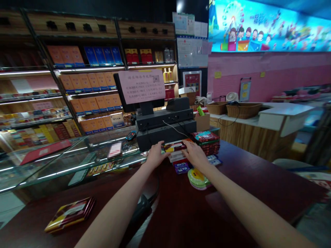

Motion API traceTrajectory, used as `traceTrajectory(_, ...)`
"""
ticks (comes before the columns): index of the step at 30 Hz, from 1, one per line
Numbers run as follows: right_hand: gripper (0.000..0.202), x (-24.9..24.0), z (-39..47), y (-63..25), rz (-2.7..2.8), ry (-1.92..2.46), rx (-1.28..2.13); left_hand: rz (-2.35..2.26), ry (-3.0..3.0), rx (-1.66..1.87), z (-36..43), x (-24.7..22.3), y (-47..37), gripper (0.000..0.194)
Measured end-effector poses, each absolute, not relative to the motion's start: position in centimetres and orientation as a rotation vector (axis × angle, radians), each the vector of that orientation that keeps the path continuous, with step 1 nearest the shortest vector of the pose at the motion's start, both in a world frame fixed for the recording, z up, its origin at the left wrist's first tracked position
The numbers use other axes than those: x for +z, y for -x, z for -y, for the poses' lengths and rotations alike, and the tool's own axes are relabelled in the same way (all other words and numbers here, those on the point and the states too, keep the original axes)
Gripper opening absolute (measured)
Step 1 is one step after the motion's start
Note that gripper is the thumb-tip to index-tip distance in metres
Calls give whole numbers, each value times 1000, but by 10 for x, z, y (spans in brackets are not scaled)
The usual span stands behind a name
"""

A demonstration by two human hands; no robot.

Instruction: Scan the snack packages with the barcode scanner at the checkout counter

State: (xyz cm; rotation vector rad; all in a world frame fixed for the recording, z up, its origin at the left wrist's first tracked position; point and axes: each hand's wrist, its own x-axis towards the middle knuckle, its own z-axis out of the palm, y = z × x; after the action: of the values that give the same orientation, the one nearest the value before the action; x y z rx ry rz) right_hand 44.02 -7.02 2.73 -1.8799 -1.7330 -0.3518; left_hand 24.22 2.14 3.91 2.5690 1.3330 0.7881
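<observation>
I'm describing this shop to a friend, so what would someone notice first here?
Probably the two bare arms reaching over the dark red counter, with the left hand and right hand resting on a stack of flat packets in front of the till. Next, the bright cartoon banner at upper right, and the lit shelves of orange boxes on the left.
</observation>
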Motion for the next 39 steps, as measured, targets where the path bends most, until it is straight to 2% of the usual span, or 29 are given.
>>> traceTrajectory(8, 58, 25, 65, -445, 1743, 1829, -313, -1171, -2561, 707, -28, 35, -242, 75)
traceTrajectory(22, 56, 8, 58, -450, 1759, 1589, -276, -1134, -2500, 796, -12, 36, -219, 70)
traceTrajectory(31, 53, 14, 60, -406, 1799, 1291, -150, -986, -2382, 1064, 7, 39, -149, 61)
traceTrajectory(39, 59, 22, 68, -340, 1858, 1144, 57, -1063, -2275, 1172, 38, 36, -64, 58)
